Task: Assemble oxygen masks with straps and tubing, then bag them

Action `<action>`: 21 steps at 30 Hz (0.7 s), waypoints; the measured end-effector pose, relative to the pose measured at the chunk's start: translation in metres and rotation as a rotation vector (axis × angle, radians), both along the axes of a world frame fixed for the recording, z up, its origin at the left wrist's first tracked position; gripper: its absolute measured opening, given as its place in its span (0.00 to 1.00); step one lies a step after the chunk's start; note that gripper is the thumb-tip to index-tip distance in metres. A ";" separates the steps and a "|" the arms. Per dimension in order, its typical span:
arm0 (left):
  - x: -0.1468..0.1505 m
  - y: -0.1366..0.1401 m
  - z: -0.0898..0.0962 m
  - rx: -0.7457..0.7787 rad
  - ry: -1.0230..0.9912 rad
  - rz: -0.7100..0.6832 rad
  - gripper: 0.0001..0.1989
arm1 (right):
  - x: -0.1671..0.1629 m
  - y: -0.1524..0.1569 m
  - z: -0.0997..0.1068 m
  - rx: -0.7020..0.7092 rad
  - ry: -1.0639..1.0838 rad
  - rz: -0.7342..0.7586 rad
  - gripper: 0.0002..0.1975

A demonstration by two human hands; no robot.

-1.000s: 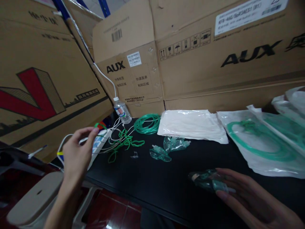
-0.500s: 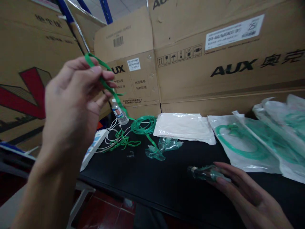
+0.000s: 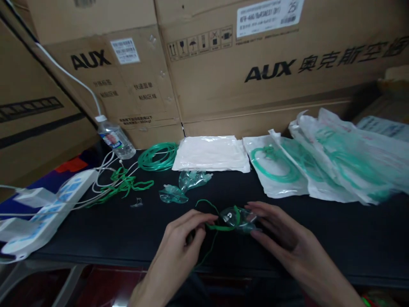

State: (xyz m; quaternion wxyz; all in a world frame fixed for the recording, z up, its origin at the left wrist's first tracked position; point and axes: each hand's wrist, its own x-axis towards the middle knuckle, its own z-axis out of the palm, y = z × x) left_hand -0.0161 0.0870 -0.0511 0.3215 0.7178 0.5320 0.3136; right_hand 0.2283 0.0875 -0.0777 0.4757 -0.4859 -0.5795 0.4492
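Close to the black table's near edge, my right hand [image 3: 287,238] grips a clear green oxygen mask [image 3: 228,216] between thumb and fingers. A flat green elastic strap [image 3: 220,228] crosses the mask, and its thin loose end curls out to the left. My left hand [image 3: 182,241] pinches this strap with thumb and forefinger at the mask's left side. Two more clear masks, one [image 3: 173,194] nearer and one [image 3: 193,180] just behind it, lie beyond my hands. Whether the strap is fastened to the mask I cannot tell.
Coiled green tubing [image 3: 158,157] and a tangle of green straps [image 3: 123,184] lie left, beside a power strip [image 3: 53,215] with white cables. A plastic bottle [image 3: 116,138] stands behind them. White packets [image 3: 211,153] and bagged tubing sets [image 3: 276,170] line the back, before large cartons [image 3: 223,98].
My left hand has come down from high on the left to the mask, with a green strap still pinched. The right hand and its mask have moved slightly left. The view has tilted down.
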 end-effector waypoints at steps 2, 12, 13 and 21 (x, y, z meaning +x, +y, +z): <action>-0.002 0.003 -0.002 0.059 0.076 -0.005 0.18 | -0.003 -0.001 0.000 0.025 -0.079 -0.007 0.14; -0.020 0.018 -0.021 0.488 0.459 0.059 0.18 | -0.012 -0.005 -0.007 0.152 -0.216 -0.098 0.08; -0.020 0.022 -0.019 0.524 0.479 0.075 0.17 | -0.011 -0.004 -0.008 0.144 -0.204 -0.105 0.08; 0.028 0.032 0.004 0.403 0.260 0.036 0.12 | -0.010 -0.003 -0.009 0.138 -0.151 -0.139 0.11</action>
